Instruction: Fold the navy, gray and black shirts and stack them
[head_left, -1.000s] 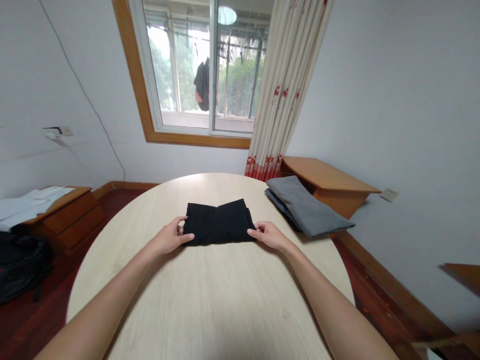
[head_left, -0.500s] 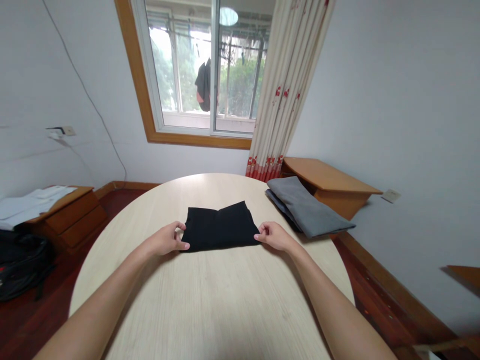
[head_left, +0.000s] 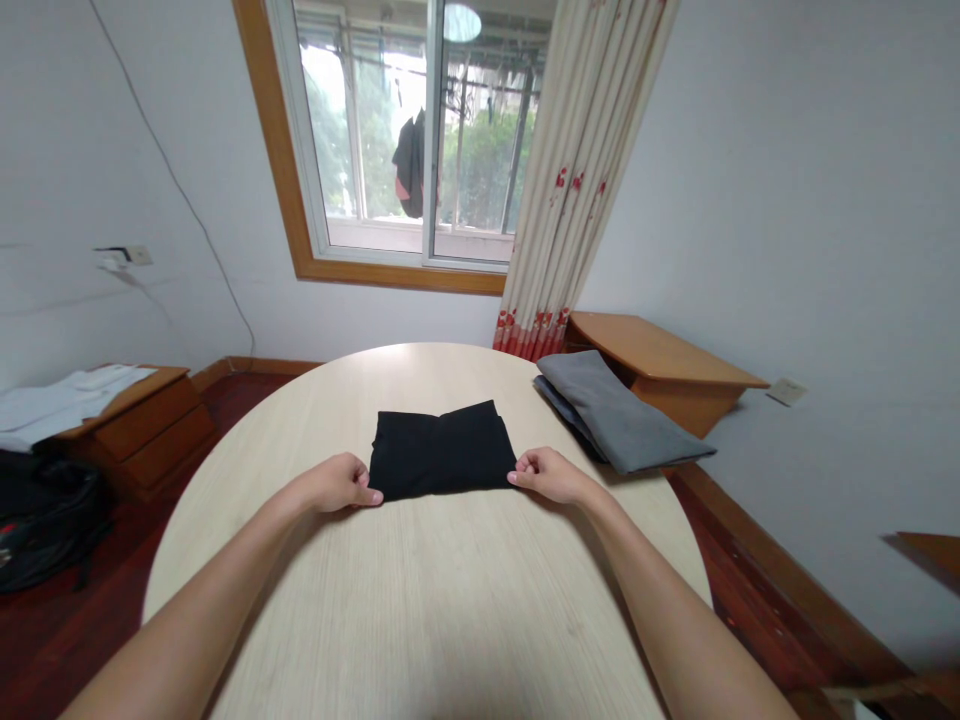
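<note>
A folded black cloth garment [head_left: 442, 452] lies flat on the pale round table [head_left: 442, 590]; its exact kind does not show. My left hand [head_left: 341, 482] pinches the garment's near left corner, thumb on top and fingers curled. At the near right corner, my right hand [head_left: 546, 474] holds the edge between thumb and curled fingers. The far edge of the cloth dips slightly in the middle, and its layers show along the right side.
A folded grey cloth [head_left: 619, 415] hangs partly over the table's right edge. Behind it stands a wooden desk [head_left: 660, 348] by the curtain [head_left: 574, 190]. To the left are a drawer cabinet [head_left: 161, 430] with papers [head_left: 67, 400] and a black backpack [head_left: 45, 520].
My left fingers have closed in on the garment's near left corner. The right hand stays at its corner, nearly still. The view has shifted slightly.
</note>
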